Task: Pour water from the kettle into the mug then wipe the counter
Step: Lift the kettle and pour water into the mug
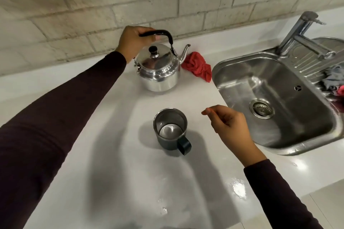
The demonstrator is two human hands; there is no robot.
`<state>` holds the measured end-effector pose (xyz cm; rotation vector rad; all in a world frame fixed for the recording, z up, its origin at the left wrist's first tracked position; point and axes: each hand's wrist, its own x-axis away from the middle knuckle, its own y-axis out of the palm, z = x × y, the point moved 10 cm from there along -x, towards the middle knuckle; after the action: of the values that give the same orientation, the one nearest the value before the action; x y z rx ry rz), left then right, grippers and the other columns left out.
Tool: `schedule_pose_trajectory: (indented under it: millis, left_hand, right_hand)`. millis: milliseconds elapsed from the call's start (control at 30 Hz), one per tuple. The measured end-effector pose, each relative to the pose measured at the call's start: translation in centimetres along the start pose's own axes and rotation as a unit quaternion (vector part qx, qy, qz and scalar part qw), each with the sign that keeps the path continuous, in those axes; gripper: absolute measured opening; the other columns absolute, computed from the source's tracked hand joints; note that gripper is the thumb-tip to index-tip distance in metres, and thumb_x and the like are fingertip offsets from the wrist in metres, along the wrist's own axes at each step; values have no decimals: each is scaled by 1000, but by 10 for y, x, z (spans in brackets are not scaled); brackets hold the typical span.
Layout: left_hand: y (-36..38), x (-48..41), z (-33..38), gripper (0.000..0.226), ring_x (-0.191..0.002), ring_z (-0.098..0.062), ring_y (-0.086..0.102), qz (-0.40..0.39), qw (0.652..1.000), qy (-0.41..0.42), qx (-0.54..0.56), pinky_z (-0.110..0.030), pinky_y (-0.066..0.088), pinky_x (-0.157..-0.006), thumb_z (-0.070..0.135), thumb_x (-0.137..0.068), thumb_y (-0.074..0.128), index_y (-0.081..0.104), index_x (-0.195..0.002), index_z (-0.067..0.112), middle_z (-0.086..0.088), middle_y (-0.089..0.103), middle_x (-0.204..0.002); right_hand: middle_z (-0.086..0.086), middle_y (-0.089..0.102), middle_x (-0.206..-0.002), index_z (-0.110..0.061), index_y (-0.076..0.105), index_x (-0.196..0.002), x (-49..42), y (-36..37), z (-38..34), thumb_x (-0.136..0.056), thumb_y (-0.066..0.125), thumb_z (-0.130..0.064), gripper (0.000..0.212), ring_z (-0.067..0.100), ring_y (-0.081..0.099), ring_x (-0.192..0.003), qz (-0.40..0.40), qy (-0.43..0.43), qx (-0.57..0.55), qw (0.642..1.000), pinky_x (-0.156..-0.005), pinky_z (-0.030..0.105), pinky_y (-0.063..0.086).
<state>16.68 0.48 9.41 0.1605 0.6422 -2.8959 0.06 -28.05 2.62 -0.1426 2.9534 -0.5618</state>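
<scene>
A shiny metal kettle (159, 69) with a black knob and black handle stands on the white counter (104, 121) near the back wall, spout pointing right. My left hand (133, 42) is wrapped around the kettle's handle. A dark mug (170, 132) with a steel inside stands upright in front of the kettle, handle toward the lower right, and looks empty. My right hand (229, 124) hovers just right of the mug, fingers loosely curled, holding nothing. A crumpled red cloth (198, 66) lies on the counter right of the kettle's spout.
A steel sink (275, 98) with a drain fills the right side, a chrome tap (301, 33) behind it. More cloths (333, 80) lie on the draining board. Small water splashes (238, 188) sit on the counter near its front edge. A brick wall runs along the back.
</scene>
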Motion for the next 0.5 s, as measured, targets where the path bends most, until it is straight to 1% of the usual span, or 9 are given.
schedule_pose_trajectory:
  millis: [67,133,233,300,400,467,500]
  left_hand:
    - [-22,12,25,37,-77,7,66,27,999,25,-11,-17,52,-86,25,-69,80,73,-103,14,4,72,-94]
    - [-41,30,52,36,-81,8,67,43,997,55,-13,-17,51,-90,22,-69,80,72,-104,16,2,72,-98]
    - [-68,65,87,35,-92,4,68,60,993,93,-28,-18,51,-93,20,-70,79,70,-104,22,3,71,-101]
    - [-82,89,100,34,-89,6,67,68,992,100,-36,-15,50,-90,19,-71,79,69,-103,24,4,71,-100]
    - [-97,125,117,29,-84,12,65,72,988,109,-81,-7,48,-84,23,-69,80,70,-93,35,17,68,-92]
    - [-103,148,123,27,-84,14,65,65,986,104,-117,-5,48,-84,28,-68,80,69,-88,42,23,67,-89]
    - [-106,159,123,26,-85,14,65,57,985,98,-129,-5,48,-84,29,-67,80,70,-88,43,26,68,-88]
  right_hand:
    - [-10,44,-42,-36,67,-71,3,-4,-4,-90,58,-23,25,16,34,-46,4,-8,-2,1000,-48,25,31]
    - [-13,47,-43,-38,66,-71,5,-6,-8,-89,59,-21,26,14,35,-46,6,-18,8,1000,-47,22,32]
    - [-16,51,-45,-42,65,-71,9,-8,-14,-89,59,-22,28,11,38,-44,5,-31,21,999,-46,17,34]
    - [-17,53,-46,-41,65,-70,11,-7,-16,-88,59,-23,26,11,40,-45,2,-36,20,999,-45,15,33]
    - [-12,50,-47,-38,67,-70,14,-4,-17,-87,60,-25,23,10,38,-45,-8,-40,14,999,-45,17,32]
    - [-9,49,-48,-35,67,-72,17,-1,-16,-87,59,-26,20,11,39,-46,-18,-36,13,999,-46,20,33]
    - [-10,51,-48,-35,67,-72,18,0,-16,-88,59,-25,20,10,39,-46,-22,-34,15,999,-46,19,34]
